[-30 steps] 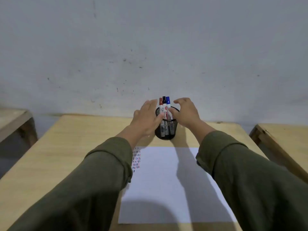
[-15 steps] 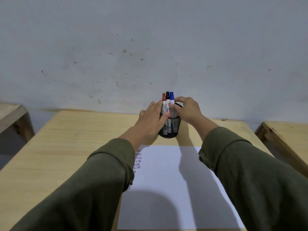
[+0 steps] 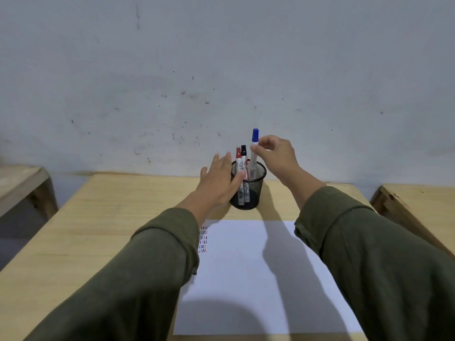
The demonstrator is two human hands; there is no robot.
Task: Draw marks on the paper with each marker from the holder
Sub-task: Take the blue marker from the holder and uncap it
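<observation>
You work at a pale wooden table [image 3: 103,232] set against a scuffed grey-white wall [image 3: 221,70], with more wooden furniture at either side. Your right hand [image 3: 278,156] pinches the blue-capped marker [image 3: 254,153] just below its cap; it stands near upright, cap up, lower end inside the black mesh holder [image 3: 248,190] near the far edge. Your left hand [image 3: 219,183] rests flat and open against the holder's side. Red-capped [image 3: 238,158] and black-capped [image 3: 243,156] markers stand inside; their label print is unreadable. The paper [image 3: 246,279] lies toward the near edge, with short coloured dashes [image 3: 203,239] by its far left corner.
</observation>
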